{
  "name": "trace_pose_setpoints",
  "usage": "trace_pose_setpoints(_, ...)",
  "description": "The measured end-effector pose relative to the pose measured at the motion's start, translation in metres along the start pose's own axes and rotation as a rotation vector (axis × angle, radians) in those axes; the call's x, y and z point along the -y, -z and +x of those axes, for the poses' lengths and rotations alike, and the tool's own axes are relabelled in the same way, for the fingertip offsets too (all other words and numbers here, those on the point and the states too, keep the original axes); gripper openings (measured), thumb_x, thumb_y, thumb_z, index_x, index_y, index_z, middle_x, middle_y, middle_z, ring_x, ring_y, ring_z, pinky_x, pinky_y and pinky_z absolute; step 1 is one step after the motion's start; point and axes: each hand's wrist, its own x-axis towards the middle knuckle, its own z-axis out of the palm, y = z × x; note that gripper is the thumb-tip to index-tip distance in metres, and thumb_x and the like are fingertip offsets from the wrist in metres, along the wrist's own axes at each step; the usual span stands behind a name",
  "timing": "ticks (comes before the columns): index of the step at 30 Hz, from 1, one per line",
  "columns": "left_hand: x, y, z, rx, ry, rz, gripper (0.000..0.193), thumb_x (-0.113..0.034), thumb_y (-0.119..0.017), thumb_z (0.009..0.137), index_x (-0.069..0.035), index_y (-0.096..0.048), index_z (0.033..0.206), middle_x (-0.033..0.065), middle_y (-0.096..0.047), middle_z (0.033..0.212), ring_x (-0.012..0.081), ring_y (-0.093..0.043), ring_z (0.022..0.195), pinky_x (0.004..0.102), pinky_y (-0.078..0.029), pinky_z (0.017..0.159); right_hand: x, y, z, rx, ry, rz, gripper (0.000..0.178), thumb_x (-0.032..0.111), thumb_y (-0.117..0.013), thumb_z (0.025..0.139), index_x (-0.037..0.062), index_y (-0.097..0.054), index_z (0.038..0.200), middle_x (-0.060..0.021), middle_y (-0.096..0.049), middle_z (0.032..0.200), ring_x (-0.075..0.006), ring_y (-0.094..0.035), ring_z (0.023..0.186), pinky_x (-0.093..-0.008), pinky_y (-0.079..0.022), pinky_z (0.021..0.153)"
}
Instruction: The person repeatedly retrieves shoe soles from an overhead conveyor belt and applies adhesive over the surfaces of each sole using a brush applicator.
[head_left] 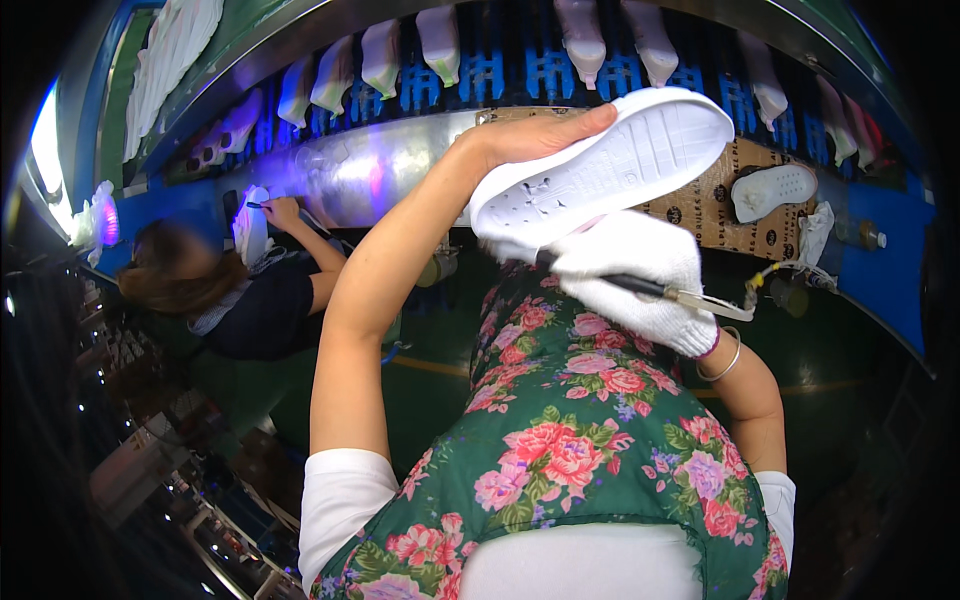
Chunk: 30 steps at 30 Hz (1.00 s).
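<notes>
Before me I hold a white shoe sole (625, 160), tilted, with ridges and small cut-outs on the face toward me. My bare left hand (535, 137) is closed on its far left edge, the thumb lying along the rim. In my right hand (635, 270), which wears a white knitted glove, is a black-handled brush (630, 284) with a metal piece at its rear end. The brush's blurred grey head is at the sole's near left edge; whether it touches cannot be made out. A thin tube (757, 280) runs near the metal piece.
Behind the sole, a rack carries a row of pale shoes (380, 58) on blue holders. Brown printed cardboard (715, 215) lies on the bench with another white sole (772, 192), crumpled white cloth (815, 228) and a bottle (865, 235). At left, a co-worker (265, 305) handles a white piece.
</notes>
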Motion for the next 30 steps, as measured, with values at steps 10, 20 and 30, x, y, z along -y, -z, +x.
trace_pose_setpoints(10,-0.013,0.0,0.012,0.026,0.114,0.577,0.105,-0.087,-0.033,0.089,-0.007,-0.035,0.157,0.0188,-0.037,0.16,0.0335,-0.033,0.15,0.0424,-0.026,0.123,-0.005,0.0,-0.004,0.069,-0.004,0.074,0.025,0.006,-0.079,0.079,0.0119,-0.077,0.103,-0.008,-0.076,0.1,-0.0246,-0.073,0.088,-0.0351,-0.058,0.078)
trace_pose_setpoints(20,0.006,0.009,0.032,0.037,0.116,0.701,0.112,-0.092,-0.031,0.083,-0.005,-0.043,0.152,0.0247,-0.038,0.158,0.0394,-0.035,0.147,0.046,-0.031,0.12,-0.007,0.011,-0.009,-0.064,-0.288,0.009,0.016,0.004,-0.078,0.082,0.0075,-0.079,0.098,-0.0075,-0.077,0.096,-0.0178,-0.074,0.09,-0.0299,-0.057,0.083)
trace_pose_setpoints(30,-0.033,-0.002,0.007,0.035,0.25,0.63,0.116,-0.097,-0.032,0.077,-0.013,-0.042,0.155,0.0237,-0.037,0.159,0.0419,-0.037,0.146,0.0506,-0.036,0.116,-0.003,0.003,-0.011,0.109,0.198,-0.297,0.031,0.007,-0.079,0.079,0.0146,-0.076,0.108,-0.0081,-0.075,0.103,-0.0261,-0.07,0.079,-0.0358,-0.056,0.067)
